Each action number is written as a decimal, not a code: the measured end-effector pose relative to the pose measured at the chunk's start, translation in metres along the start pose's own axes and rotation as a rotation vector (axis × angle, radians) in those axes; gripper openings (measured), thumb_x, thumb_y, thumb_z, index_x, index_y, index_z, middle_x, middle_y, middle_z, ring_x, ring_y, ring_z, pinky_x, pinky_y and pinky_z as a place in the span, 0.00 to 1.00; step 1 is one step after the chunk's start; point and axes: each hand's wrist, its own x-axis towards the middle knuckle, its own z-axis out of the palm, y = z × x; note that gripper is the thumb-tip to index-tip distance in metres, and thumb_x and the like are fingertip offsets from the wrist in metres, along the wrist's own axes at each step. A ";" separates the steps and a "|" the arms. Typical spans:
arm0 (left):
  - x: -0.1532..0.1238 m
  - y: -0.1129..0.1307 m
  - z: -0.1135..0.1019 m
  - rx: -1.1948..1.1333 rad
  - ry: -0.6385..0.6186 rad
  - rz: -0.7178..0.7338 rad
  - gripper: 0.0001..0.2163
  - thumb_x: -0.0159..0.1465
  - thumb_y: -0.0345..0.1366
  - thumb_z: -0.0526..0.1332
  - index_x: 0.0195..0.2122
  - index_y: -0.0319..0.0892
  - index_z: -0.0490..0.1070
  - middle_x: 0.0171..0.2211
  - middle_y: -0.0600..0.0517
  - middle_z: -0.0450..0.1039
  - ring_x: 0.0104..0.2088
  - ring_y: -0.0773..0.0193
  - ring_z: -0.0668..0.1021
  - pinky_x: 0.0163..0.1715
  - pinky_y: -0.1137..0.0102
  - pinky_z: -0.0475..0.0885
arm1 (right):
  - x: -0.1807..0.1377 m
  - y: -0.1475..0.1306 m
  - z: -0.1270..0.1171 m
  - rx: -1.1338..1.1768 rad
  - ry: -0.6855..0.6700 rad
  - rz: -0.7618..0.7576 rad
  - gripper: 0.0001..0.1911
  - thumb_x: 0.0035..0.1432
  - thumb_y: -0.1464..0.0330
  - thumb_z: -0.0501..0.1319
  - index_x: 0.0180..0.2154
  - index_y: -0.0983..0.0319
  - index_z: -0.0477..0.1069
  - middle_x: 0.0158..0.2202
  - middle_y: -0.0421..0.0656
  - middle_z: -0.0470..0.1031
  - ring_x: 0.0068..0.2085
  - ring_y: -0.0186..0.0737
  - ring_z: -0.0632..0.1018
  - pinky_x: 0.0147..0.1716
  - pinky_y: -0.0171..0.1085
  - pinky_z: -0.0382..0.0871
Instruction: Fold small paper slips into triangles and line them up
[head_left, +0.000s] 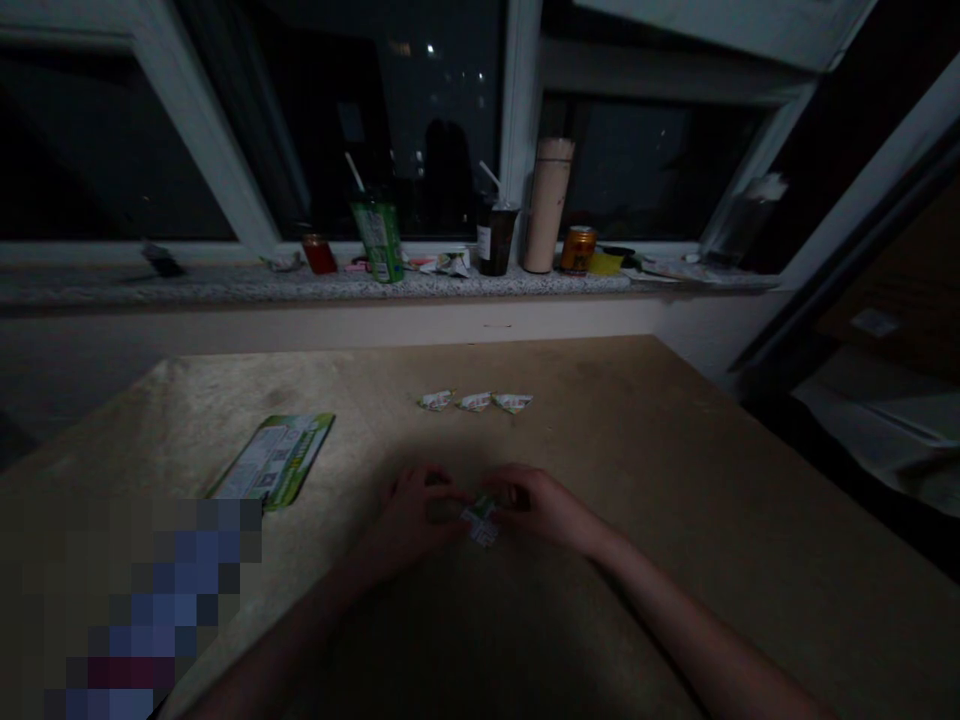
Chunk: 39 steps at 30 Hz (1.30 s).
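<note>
Near the middle of the table, a small green-and-white printed packet (pixel 481 522) lies between my two hands; the dim light hides its exact kind. My left hand (pixel 420 510) is closed at its left edge, thumb and fingertips pinching it. From the other side my right hand (pixel 536 505) grips its right edge with bent fingers. Farther off, three small printed triangular pieces (pixel 475 402) lie in a row, their points roughly toward me. To the left rests a flat green-and-white printed pack (pixel 277 460), apart from both hands.
The brown table (pixel 600 430) ends at a wall below a granite windowsill (pixel 247 287). On the sill stand a green cup (pixel 380 235) with a straw, a dark cup (pixel 495 240), a tall pink flask (pixel 547 205), an orange can (pixel 578 250) and a red jar (pixel 319 255). Pixelation covers the lower left.
</note>
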 end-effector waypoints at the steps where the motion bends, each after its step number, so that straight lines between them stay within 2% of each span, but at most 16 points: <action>1: 0.000 0.000 0.000 0.008 0.001 0.005 0.11 0.55 0.41 0.66 0.40 0.55 0.76 0.46 0.53 0.66 0.50 0.51 0.67 0.53 0.54 0.54 | 0.001 -0.003 0.002 -0.028 -0.008 -0.024 0.14 0.51 0.73 0.63 0.42 0.59 0.73 0.35 0.40 0.71 0.34 0.35 0.71 0.31 0.31 0.61; 5: 0.000 0.001 0.002 0.039 0.032 0.035 0.09 0.57 0.41 0.64 0.40 0.53 0.76 0.45 0.53 0.68 0.48 0.53 0.68 0.52 0.55 0.55 | 0.001 -0.011 0.006 -0.153 0.077 0.045 0.14 0.49 0.76 0.63 0.40 0.60 0.73 0.37 0.42 0.70 0.37 0.37 0.71 0.35 0.32 0.62; 8: 0.001 0.000 0.005 0.056 0.058 0.043 0.09 0.58 0.40 0.64 0.40 0.53 0.76 0.45 0.53 0.68 0.48 0.53 0.69 0.51 0.56 0.55 | -0.003 -0.016 0.006 -0.346 0.156 0.155 0.08 0.49 0.68 0.66 0.33 0.62 0.71 0.35 0.43 0.68 0.36 0.39 0.69 0.33 0.34 0.60; 12: 0.001 -0.002 0.006 0.064 0.044 0.048 0.09 0.58 0.40 0.64 0.40 0.53 0.75 0.45 0.54 0.69 0.48 0.53 0.69 0.51 0.56 0.55 | -0.006 -0.020 0.008 -0.427 0.085 0.254 0.11 0.48 0.63 0.67 0.27 0.62 0.68 0.32 0.42 0.67 0.34 0.39 0.68 0.31 0.34 0.56; 18: -0.002 0.001 0.006 -0.024 0.050 0.078 0.14 0.59 0.38 0.62 0.47 0.49 0.69 0.40 0.54 0.72 0.43 0.57 0.72 0.48 0.61 0.58 | -0.004 -0.013 0.009 -0.345 0.059 0.272 0.06 0.52 0.68 0.65 0.28 0.62 0.69 0.33 0.41 0.70 0.38 0.39 0.70 0.35 0.35 0.54; 23: -0.003 0.009 0.004 -0.060 0.030 0.113 0.15 0.58 0.34 0.60 0.47 0.47 0.69 0.38 0.54 0.74 0.40 0.57 0.73 0.45 0.63 0.60 | -0.003 -0.007 0.007 -0.298 0.068 0.278 0.05 0.51 0.68 0.64 0.28 0.62 0.69 0.30 0.39 0.71 0.35 0.37 0.69 0.33 0.34 0.53; 29: -0.004 0.011 0.004 -0.084 0.028 0.114 0.15 0.60 0.35 0.58 0.49 0.47 0.67 0.38 0.53 0.74 0.40 0.57 0.73 0.46 0.63 0.62 | -0.002 -0.006 0.005 -0.185 0.087 0.289 0.06 0.50 0.69 0.63 0.25 0.62 0.68 0.26 0.37 0.69 0.31 0.35 0.69 0.30 0.31 0.54; 39: -0.006 0.014 0.003 -0.166 0.011 0.093 0.17 0.59 0.38 0.60 0.50 0.45 0.67 0.38 0.53 0.73 0.39 0.57 0.73 0.44 0.65 0.64 | 0.003 -0.008 0.011 0.234 0.087 0.287 0.09 0.51 0.67 0.59 0.23 0.62 0.63 0.21 0.35 0.62 0.24 0.31 0.64 0.23 0.29 0.54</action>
